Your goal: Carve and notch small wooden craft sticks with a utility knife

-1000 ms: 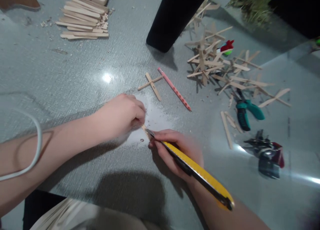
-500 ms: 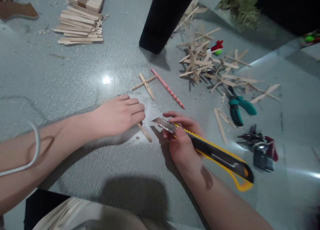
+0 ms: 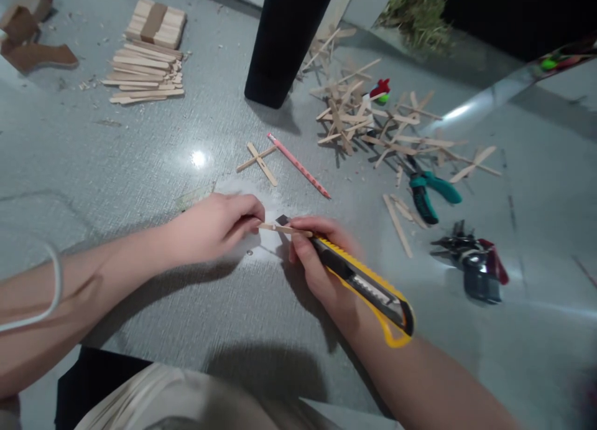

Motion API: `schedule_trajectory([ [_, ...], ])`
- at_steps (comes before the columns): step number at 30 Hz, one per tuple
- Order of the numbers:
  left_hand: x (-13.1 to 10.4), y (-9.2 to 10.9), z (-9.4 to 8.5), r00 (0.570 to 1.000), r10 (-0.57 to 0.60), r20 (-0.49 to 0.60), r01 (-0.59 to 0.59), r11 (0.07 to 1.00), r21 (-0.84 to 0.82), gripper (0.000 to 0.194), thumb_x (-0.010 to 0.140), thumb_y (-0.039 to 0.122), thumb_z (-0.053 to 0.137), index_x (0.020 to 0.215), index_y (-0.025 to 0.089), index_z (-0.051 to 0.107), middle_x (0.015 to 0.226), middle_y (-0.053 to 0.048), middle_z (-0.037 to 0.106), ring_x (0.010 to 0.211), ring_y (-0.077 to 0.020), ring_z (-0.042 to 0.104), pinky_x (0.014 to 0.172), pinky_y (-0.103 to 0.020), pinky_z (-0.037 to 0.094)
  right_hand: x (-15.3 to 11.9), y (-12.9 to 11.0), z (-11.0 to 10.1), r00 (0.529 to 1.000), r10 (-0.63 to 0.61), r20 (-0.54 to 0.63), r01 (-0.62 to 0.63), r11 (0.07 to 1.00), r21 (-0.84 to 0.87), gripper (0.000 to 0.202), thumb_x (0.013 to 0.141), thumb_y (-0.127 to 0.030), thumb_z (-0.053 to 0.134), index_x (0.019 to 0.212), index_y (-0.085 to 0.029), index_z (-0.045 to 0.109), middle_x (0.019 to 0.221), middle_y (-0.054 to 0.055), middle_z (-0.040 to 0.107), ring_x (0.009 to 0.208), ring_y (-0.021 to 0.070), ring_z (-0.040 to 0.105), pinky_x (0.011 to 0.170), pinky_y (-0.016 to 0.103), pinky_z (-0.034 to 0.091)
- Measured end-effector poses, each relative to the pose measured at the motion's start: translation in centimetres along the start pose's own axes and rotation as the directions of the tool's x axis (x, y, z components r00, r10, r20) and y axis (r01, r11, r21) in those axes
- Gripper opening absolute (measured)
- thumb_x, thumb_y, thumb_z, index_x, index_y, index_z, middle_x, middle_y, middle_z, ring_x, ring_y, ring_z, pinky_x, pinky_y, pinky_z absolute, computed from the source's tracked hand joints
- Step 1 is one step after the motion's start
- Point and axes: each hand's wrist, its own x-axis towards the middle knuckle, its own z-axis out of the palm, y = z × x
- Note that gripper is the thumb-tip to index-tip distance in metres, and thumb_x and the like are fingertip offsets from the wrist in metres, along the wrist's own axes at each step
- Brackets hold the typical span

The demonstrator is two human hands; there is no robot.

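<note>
Pinched in the fingers of my left hand [image 3: 228, 221] is one end of a flat wooden craft stick [image 3: 280, 228], lifted off the table. My right hand [image 3: 321, 256] is closed around a yellow and black utility knife [image 3: 364, 284], its blade [image 3: 282, 219] out and just behind the stick. The stick's other end meets my right thumb and fingers. Beyond my hands lie two crossed craft sticks [image 3: 259, 159] and a pink pencil [image 3: 299, 167], whose eraser end is beside one stick.
Stacked craft sticks [image 3: 144, 72] and a banded bundle [image 3: 156, 24] lie far left. A black post [image 3: 284, 44] stands at the back. To the right are a pile of crossed sticks [image 3: 345, 116], teal-handled pliers [image 3: 433, 190] and a dark clipper-like tool [image 3: 476, 262].
My left hand has turned and raised the stick from the table. My right hand has moved left with the knife, and its fingers now meet the stick. The view has shifted slightly.
</note>
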Motion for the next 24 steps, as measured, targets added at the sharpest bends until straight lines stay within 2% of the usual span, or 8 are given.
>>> schedule_trajectory([
  [3, -0.1, 0.3, 0.2, 0.997, 0.031, 0.064, -0.024, 0.994, -0.11, 0.017, 0.098, 0.025, 0.054, 0.103, 0.019, 0.069, 0.08, 0.001, 0.074, 0.063, -0.0113, 0.063, 0.061, -0.023, 0.044, 0.3, -0.5, 0.3, 0.996, -0.003, -0.087, 0.005, 1.0, 0.016, 0.006, 0.1, -0.024, 0.065, 0.103, -0.028, 0.068, 0.099, 0.003, 0.075, 0.088, 0.0202, 0.075, 0.077, 0.037, 0.063],
  [6, -0.4, 0.4, 0.3, 0.992, 0.089, 0.091, -0.071, 0.981, -0.178, 0.02, 0.098, 0.026, 0.056, 0.107, 0.018, 0.073, 0.079, 0.0, 0.076, 0.064, -0.0116, 0.066, 0.062, -0.023, 0.047, 0.5, -0.9, 0.3, 0.991, -0.115, -0.072, 0.109, 0.991, -0.072, 0.01, 0.097, -0.021, 0.067, 0.103, -0.029, 0.069, 0.098, 0.002, 0.076, 0.089, 0.0206, 0.076, 0.082, 0.039, 0.064],
  [8, -0.5, 0.4, 0.2, 0.998, 0.056, 0.036, -0.047, 0.978, -0.205, 0.021, 0.097, 0.025, 0.057, 0.106, 0.019, 0.075, 0.079, 0.0, 0.078, 0.066, -0.0123, 0.069, 0.063, -0.024, 0.05, 0.8, -0.9, 0.1, 0.98, -0.176, -0.094, 0.162, 0.977, -0.137, 0.015, 0.095, -0.02, 0.069, 0.107, -0.031, 0.068, 0.101, 0.002, 0.076, 0.093, 0.0217, 0.075, 0.086, 0.04, 0.063],
  [11, -0.5, 0.2, 0.0, 0.983, -0.102, -0.155, 0.057, 0.961, -0.272, 0.018, 0.094, 0.028, 0.063, 0.098, 0.018, 0.077, 0.083, -0.003, 0.08, 0.073, -0.0155, 0.073, 0.067, -0.027, 0.055, 1.4, -0.4, -0.1, 0.968, -0.212, -0.136, 0.18, 0.96, -0.216, 0.017, 0.093, -0.019, 0.069, 0.106, -0.029, 0.065, 0.105, 0.004, 0.072, 0.099, 0.0242, 0.072, 0.09, 0.043, 0.06],
  [15, 0.0, -0.6, -0.3, 0.876, -0.332, -0.349, 0.109, 0.842, -0.528, 0.016, 0.09, 0.031, 0.069, 0.097, 0.017, 0.072, 0.09, -0.006, 0.081, 0.086, -0.0187, 0.079, 0.08, -0.032, 0.063, 2.4, 0.4, -0.2, 0.981, -0.192, 0.015, 0.187, 0.931, -0.312, 0.015, 0.087, -0.011, 0.064, 0.085, -0.026, 0.062, 0.097, 0.004, 0.066, 0.088, 0.0229, 0.065, 0.078, 0.039, 0.057],
  [17, 0.2, -1.0, -0.5, 0.844, -0.361, -0.398, 0.081, 0.817, -0.57, 0.016, 0.088, 0.03, 0.07, 0.098, 0.018, 0.07, 0.094, -0.006, 0.08, 0.09, -0.0188, 0.079, 0.082, -0.032, 0.064, 2.8, 0.6, -0.4, 0.98, -0.171, 0.102, 0.196, 0.922, -0.335, 0.018, 0.084, -0.007, 0.06, 0.081, -0.026, 0.059, 0.098, 0.005, 0.064, 0.087, 0.0227, 0.063, 0.077, 0.039, 0.056],
  [21, 0.4, -1.4, -0.8, 0.823, -0.351, -0.447, 0.061, 0.837, -0.544, 0.017, 0.089, 0.032, 0.069, 0.1, 0.019, 0.066, 0.099, -0.006, 0.079, 0.094, -0.0193, 0.078, 0.078, -0.03, 0.063, 3.7, 1.3, -1.6, 0.966, -0.185, 0.182, 0.239, 0.909, -0.342, 0.022, 0.078, -0.008, 0.061, 0.091, -0.026, 0.057, 0.114, 0.009, 0.059, 0.106, 0.0265, 0.062, 0.093, 0.046, 0.056],
  [24, 0.7, -1.8, -0.9, 0.822, -0.335, -0.46, 0.06, 0.856, -0.514, 0.015, 0.091, 0.031, 0.065, 0.1, 0.02, 0.061, 0.102, -0.006, 0.077, 0.093, -0.0179, 0.078, 0.078, -0.03, 0.062, 4.5, 2.1, -2.8, 0.948, -0.201, 0.247, 0.275, 0.908, -0.316, 0.024, 0.078, -0.009, 0.061, 0.096, -0.025, 0.059, 0.126, 0.01, 0.057, 0.115, 0.0275, 0.061, 0.095, 0.046, 0.055],
])
